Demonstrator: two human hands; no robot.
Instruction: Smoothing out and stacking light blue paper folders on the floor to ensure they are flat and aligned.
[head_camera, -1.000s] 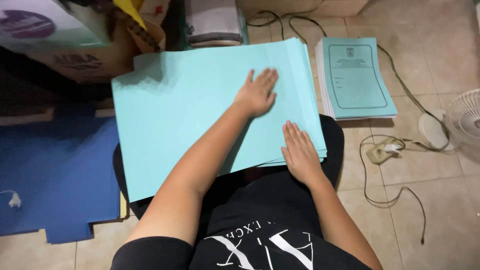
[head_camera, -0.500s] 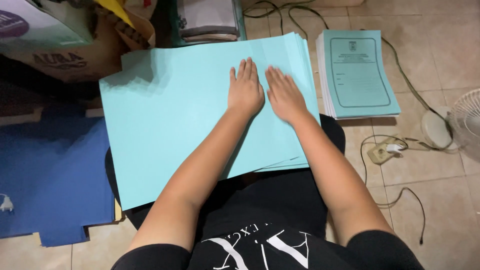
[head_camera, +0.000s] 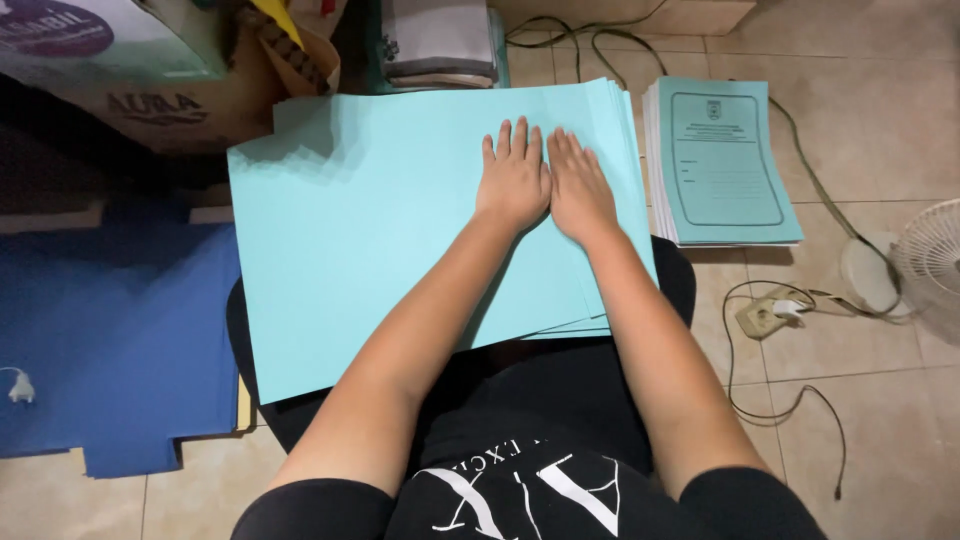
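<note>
Left hand (head_camera: 513, 180) and right hand (head_camera: 580, 190) flat, fingers released, side by side on turquoise paper stack (head_camera: 380, 230) — lower sheets hidden

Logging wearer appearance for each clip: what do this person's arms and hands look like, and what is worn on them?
Both arms are bare from the fingers up past the elbow. The left hand and right hand wear no gloves, and no rings, watch or bracelets show. Short black sleeves cover only the upper arms; they belong to a black shirt with white lettering on the chest.
</note>
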